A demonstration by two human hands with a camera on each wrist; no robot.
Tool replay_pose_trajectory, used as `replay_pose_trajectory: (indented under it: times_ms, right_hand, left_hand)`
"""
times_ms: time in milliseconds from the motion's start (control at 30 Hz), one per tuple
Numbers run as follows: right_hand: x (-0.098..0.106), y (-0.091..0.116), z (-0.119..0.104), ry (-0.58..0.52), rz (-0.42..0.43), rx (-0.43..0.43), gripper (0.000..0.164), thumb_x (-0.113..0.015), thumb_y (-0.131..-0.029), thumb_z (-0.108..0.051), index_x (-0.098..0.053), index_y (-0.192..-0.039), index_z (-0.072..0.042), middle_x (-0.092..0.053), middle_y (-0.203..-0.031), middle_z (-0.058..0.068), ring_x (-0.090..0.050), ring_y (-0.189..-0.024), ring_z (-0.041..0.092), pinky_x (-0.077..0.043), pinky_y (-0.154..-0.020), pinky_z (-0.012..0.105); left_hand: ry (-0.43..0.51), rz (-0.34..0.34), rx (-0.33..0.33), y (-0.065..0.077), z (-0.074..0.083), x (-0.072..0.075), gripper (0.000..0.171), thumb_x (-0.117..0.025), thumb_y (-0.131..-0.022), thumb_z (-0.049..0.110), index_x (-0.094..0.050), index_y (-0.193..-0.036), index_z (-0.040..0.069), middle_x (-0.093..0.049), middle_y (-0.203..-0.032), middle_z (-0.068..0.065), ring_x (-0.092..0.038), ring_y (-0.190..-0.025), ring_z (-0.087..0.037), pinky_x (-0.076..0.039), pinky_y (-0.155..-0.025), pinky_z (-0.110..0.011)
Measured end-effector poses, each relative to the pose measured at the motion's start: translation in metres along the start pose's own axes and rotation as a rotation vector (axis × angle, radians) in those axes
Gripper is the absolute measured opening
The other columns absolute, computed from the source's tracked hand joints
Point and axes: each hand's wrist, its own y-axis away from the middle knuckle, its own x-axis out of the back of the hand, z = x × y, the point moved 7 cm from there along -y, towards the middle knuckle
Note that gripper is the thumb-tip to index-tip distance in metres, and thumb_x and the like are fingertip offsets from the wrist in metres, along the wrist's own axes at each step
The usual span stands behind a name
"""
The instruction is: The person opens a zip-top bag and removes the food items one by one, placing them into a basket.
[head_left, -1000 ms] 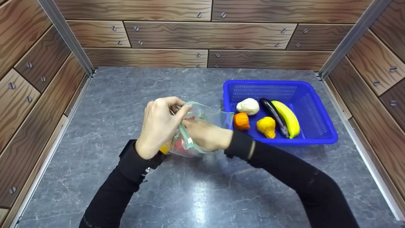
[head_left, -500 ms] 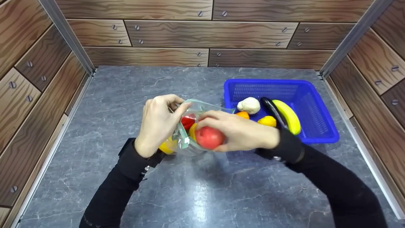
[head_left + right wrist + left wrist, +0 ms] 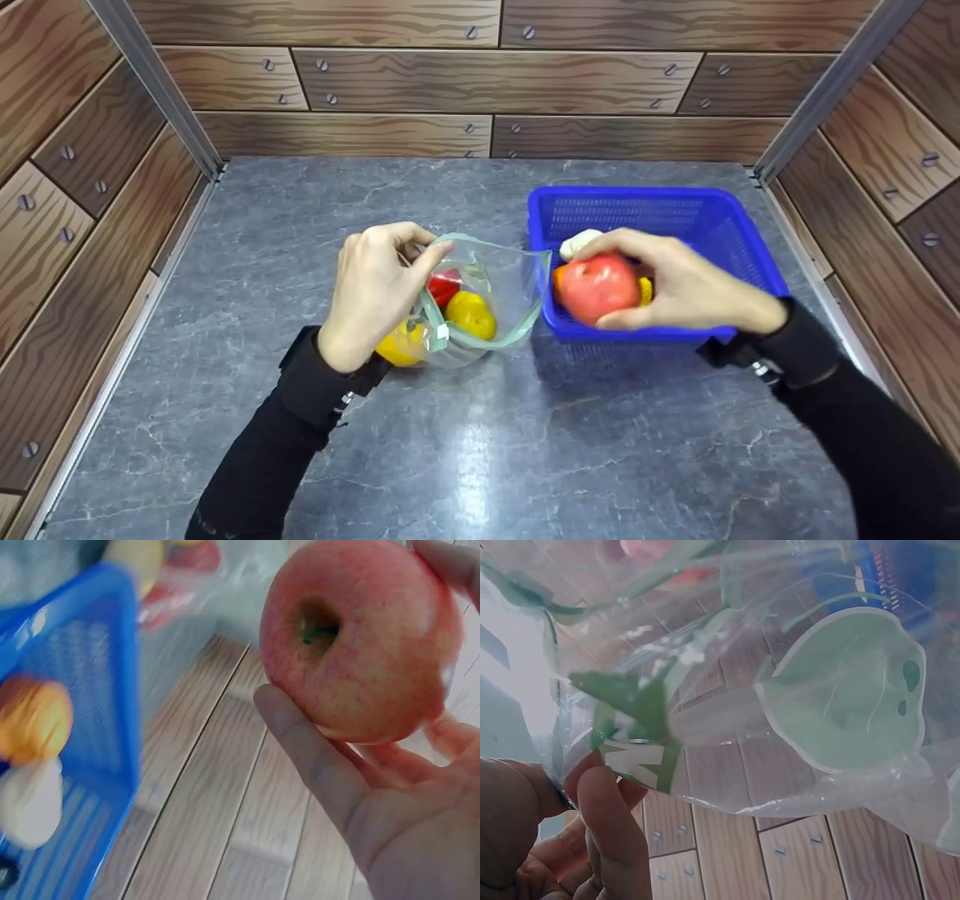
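Note:
My left hand [image 3: 382, 289] pinches the green-edged rim of a clear zip bag [image 3: 517, 289] between thumb and fingers, and the bag's mouth gapes to the right. Inside it lie a yellow fruit [image 3: 471, 315], a red item [image 3: 444, 286] and another yellow piece [image 3: 401, 345]. A red apple [image 3: 600, 289] is in my right hand [image 3: 675, 289], held over the near left part of the blue basket [image 3: 660, 196]. The right wrist view shows the apple [image 3: 360, 645] with its stem hollow, fingers and thumb around it. In the left wrist view, fingers [image 3: 611, 817] grip the bag's corner.
Below the right hand the basket holds a white lumpy item [image 3: 581, 244], an orange item [image 3: 558, 279] and a yellow item [image 3: 646, 291], partly covered; the hand hides the others. The grey marbled tabletop [image 3: 375, 465] is bounded by wood-patterned walls [image 3: 420, 82].
My right hand has come out of the bag with the apple and moved right, over the basket. The left hand keeps its hold on the bag's rim, almost unmoved.

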Motion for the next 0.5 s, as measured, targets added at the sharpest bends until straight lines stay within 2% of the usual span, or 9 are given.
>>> replay_pose_trajectory:
  times_ms: [133,200,333,500]
  right_hand:
    - [0.009,0.007,0.037,0.114,0.007,-0.132,0.064,-0.098,-0.074,-0.029,-0.068,-0.129,-0.017,-0.073,-0.125,0.001,-0.067,-0.102,0.013,-0.059,-0.081,0.030]
    - [0.008,0.010,0.055,0.146,-0.015,-0.186,0.063,-0.097,-0.076,-0.031,-0.067,-0.128,-0.015,-0.073,-0.123,0.005,-0.068,-0.100,0.017,-0.059,-0.081,0.035]
    - [-0.002,0.013,0.083,0.162,-0.083,-0.281,0.062,-0.095,-0.078,-0.036,-0.066,-0.129,-0.016,-0.073,-0.123,0.009,-0.070,-0.104,0.027,-0.061,-0.085,0.045]
    - [-0.022,0.011,0.100,0.177,-0.138,-0.322,0.062,-0.095,-0.077,-0.033,-0.067,-0.129,-0.013,-0.073,-0.122,0.012,-0.070,-0.107,0.032,-0.061,-0.088,0.050]
  left_hand:
    - [0.001,0.003,-0.006,0.000,0.001,0.000,0.018,-0.082,-0.094,0.022,-0.083,-0.093,0.004,-0.074,-0.072,-0.008,-0.060,-0.057,-0.019,-0.037,-0.056,-0.019]
    - [0.001,0.005,-0.008,0.000,0.001,0.000,0.018,-0.082,-0.093,0.022,-0.083,-0.093,0.004,-0.073,-0.072,-0.009,-0.059,-0.056,-0.019,-0.036,-0.055,-0.018]
    - [-0.004,0.006,-0.009,0.000,0.002,0.000,0.018,-0.082,-0.094,0.022,-0.083,-0.093,0.004,-0.073,-0.071,-0.008,-0.059,-0.055,-0.019,-0.036,-0.055,-0.018]
    - [-0.011,0.006,-0.003,0.001,0.002,0.000,0.018,-0.082,-0.094,0.023,-0.083,-0.093,0.005,-0.073,-0.072,-0.008,-0.059,-0.056,-0.019,-0.036,-0.056,-0.019]
